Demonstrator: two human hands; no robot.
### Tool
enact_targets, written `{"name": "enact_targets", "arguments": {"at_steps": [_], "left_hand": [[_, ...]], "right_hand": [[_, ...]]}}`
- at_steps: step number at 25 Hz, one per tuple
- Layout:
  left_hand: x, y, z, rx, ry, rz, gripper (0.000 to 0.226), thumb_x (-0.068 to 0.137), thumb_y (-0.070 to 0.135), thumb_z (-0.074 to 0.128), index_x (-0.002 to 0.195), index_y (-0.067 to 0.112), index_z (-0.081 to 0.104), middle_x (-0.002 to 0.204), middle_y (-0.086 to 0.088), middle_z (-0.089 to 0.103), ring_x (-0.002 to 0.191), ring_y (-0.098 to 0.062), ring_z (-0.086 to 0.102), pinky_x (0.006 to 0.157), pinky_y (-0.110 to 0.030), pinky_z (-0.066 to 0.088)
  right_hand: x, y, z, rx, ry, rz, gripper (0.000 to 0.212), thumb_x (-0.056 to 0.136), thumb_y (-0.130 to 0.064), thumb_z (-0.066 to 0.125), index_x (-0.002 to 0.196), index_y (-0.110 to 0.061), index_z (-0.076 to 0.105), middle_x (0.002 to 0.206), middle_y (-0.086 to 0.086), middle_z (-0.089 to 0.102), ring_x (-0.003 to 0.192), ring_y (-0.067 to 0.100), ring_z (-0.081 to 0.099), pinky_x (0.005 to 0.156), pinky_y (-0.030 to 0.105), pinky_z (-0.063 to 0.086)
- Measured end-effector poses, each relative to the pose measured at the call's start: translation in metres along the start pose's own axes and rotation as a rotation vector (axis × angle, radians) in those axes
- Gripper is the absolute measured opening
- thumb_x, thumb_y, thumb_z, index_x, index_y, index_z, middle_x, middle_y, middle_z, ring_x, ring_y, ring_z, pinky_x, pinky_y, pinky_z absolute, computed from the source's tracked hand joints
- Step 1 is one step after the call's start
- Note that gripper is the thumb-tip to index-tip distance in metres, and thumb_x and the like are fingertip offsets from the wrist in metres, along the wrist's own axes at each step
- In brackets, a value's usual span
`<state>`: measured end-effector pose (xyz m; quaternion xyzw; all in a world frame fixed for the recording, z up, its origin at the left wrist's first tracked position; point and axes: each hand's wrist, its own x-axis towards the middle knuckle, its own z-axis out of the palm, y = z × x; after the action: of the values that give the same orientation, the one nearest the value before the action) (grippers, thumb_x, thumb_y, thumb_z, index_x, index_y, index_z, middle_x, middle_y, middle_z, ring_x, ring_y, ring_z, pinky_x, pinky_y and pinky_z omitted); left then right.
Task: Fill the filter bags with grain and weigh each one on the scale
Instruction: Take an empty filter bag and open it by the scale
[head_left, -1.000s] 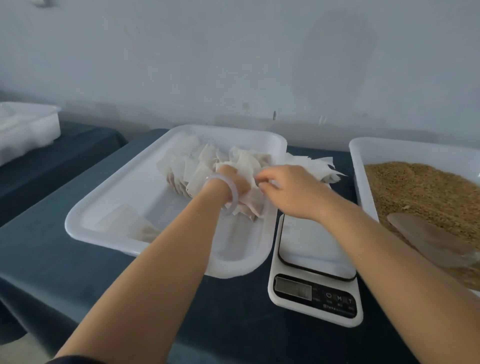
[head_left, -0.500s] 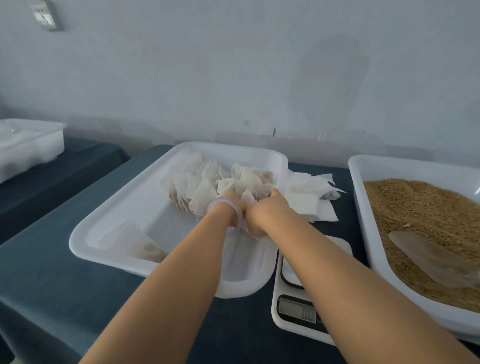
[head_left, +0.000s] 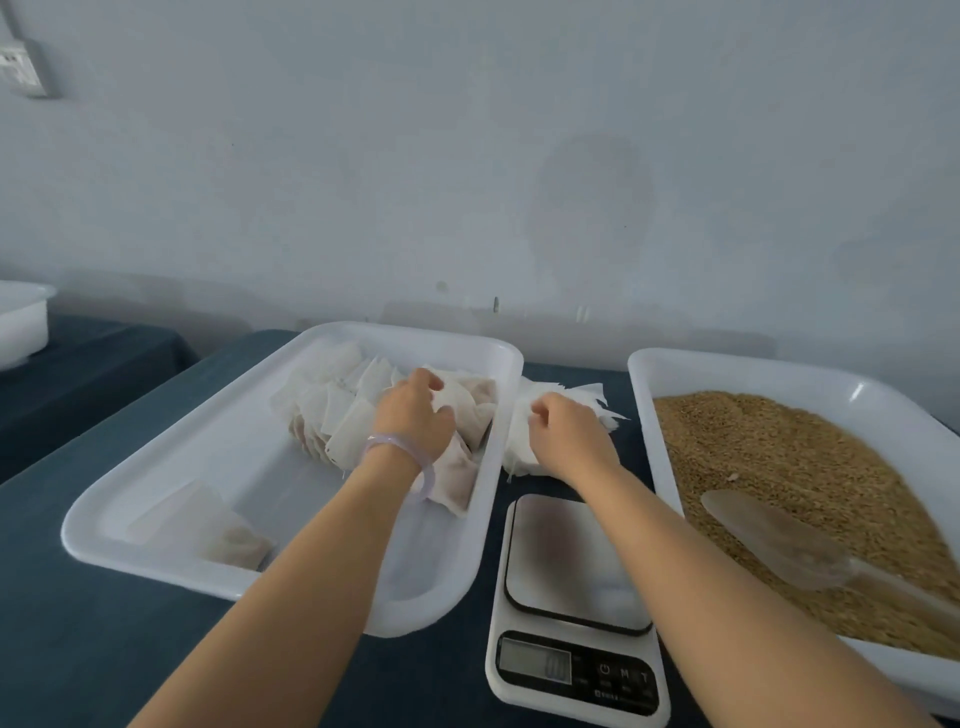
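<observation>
Left hand (head_left: 415, 415): grips a filled bag (head_left: 467, 397) in the tray (head_left: 234, 467).
Right hand (head_left: 566, 431): curled on the empty bags (head_left: 592, 400), grasp unclear.

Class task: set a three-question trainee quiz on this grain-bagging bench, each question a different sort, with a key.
1. True or false: the scale has a filled bag on it.
2. Where does the scoop lie? A on the scale; B on the grain; C on the tablecloth.
3. Which hand wears the bracelet and grips a bag in the tray?
Key: 1 false; 2 B; 3 the left hand.
</observation>
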<state>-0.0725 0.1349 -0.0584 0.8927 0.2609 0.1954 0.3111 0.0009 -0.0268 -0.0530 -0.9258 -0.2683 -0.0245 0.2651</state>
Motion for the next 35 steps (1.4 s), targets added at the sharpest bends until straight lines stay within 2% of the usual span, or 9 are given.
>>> {"name": "enact_targets", "arguments": {"at_steps": [2, 4, 9, 15, 20, 24, 28, 31, 35], "left_hand": [[-0.004, 0.008, 0.004, 0.047, -0.033, 0.119, 0.025, 0.091, 0.017, 0.052, 0.115, 0.013, 0.053, 0.112, -0.004, 0.058, 0.106, -0.022, 0.053, 0.086, -0.028, 0.041], [-0.007, 0.009, 0.006, 0.123, -0.097, 0.164, 0.023, 0.092, 0.016, 0.049, 0.114, 0.014, 0.053, 0.113, -0.004, 0.058, 0.104, -0.021, 0.053, 0.088, -0.029, 0.044], [-0.012, 0.008, 0.004, 0.141, -0.175, 0.190, 0.019, 0.092, 0.020, 0.044, 0.106, 0.019, 0.056, 0.100, 0.002, 0.062, 0.096, -0.020, 0.058, 0.088, -0.035, 0.048], [-0.009, 0.005, 0.010, 0.162, -0.251, 0.181, 0.015, 0.090, 0.018, 0.048, 0.099, 0.023, 0.058, 0.100, 0.000, 0.065, 0.095, -0.020, 0.059, 0.089, -0.035, 0.049], [-0.017, 0.021, 0.002, -0.019, -0.150, 0.250, 0.019, 0.095, 0.029, 0.049, 0.108, 0.019, 0.056, 0.098, 0.006, 0.062, 0.090, -0.014, 0.058, 0.085, -0.031, 0.049], [-0.042, 0.065, -0.002, -0.246, -0.068, 0.533, 0.040, 0.091, 0.039, 0.055, 0.123, 0.014, 0.053, 0.110, 0.010, 0.051, 0.109, -0.011, 0.052, 0.092, -0.024, 0.042], [-0.038, 0.117, 0.005, -0.643, -0.551, 0.020, 0.102, 0.064, 0.051, 0.079, 0.144, 0.011, 0.028, 0.128, 0.001, 0.051, 0.115, -0.019, 0.055, 0.094, -0.034, 0.047], [-0.041, 0.118, 0.024, -0.919, -0.641, -0.224, 0.079, 0.077, 0.007, 0.075, 0.143, 0.003, 0.031, 0.122, -0.017, 0.056, 0.095, -0.026, 0.064, 0.082, -0.039, 0.054], [-0.042, 0.098, 0.038, -1.063, -0.750, -0.326, 0.047, 0.081, 0.013, 0.071, 0.123, 0.006, 0.054, 0.108, -0.017, 0.066, 0.088, -0.028, 0.068, 0.070, -0.035, 0.057]], "right_hand": [[0.006, 0.019, 0.008, -0.319, -0.290, 0.072, 0.030, 0.095, -0.014, 0.042, 0.123, -0.008, 0.053, 0.124, 0.011, 0.056, 0.112, 0.029, 0.052, 0.086, 0.032, 0.042], [0.008, 0.024, 0.022, -0.428, -0.382, 0.069, 0.031, 0.093, -0.014, 0.045, 0.122, -0.009, 0.051, 0.127, 0.012, 0.053, 0.114, 0.029, 0.051, 0.089, 0.033, 0.041], [0.011, 0.023, 0.040, -0.524, -0.171, 0.030, 0.024, 0.090, -0.009, 0.050, 0.113, -0.012, 0.058, 0.117, 0.007, 0.060, 0.108, 0.024, 0.056, 0.081, 0.030, 0.044], [0.015, 0.001, 0.020, -0.448, -0.255, 0.159, 0.016, 0.091, -0.017, 0.050, 0.103, -0.012, 0.060, 0.107, 0.007, 0.058, 0.100, 0.027, 0.055, 0.075, 0.032, 0.040], [-0.001, 0.014, -0.050, -0.083, 0.030, 0.043, 0.035, 0.088, -0.014, 0.045, 0.054, -0.013, 0.039, 0.054, 0.004, 0.041, 0.050, 0.022, 0.038, 0.048, 0.027, 0.027], [-0.040, 0.044, -0.097, 0.485, 0.003, 0.067, 0.019, 0.089, -0.024, 0.062, 0.074, -0.019, 0.073, 0.074, -0.004, 0.071, 0.071, 0.012, 0.065, 0.064, 0.026, 0.047], [-0.053, 0.060, -0.097, 0.945, -0.069, 0.106, 0.019, 0.089, -0.020, 0.061, 0.079, -0.016, 0.076, 0.084, 0.006, 0.073, 0.077, 0.017, 0.068, 0.072, 0.032, 0.054], [-0.054, 0.063, -0.088, 1.136, -0.017, 0.132, 0.019, 0.093, -0.012, 0.054, 0.088, -0.009, 0.072, 0.093, 0.012, 0.069, 0.081, 0.018, 0.064, 0.069, 0.030, 0.054], [-0.054, 0.066, -0.084, 1.298, -0.015, 0.121, 0.022, 0.094, -0.009, 0.051, 0.087, -0.008, 0.072, 0.091, 0.012, 0.069, 0.083, 0.020, 0.064, 0.075, 0.036, 0.053]]}}
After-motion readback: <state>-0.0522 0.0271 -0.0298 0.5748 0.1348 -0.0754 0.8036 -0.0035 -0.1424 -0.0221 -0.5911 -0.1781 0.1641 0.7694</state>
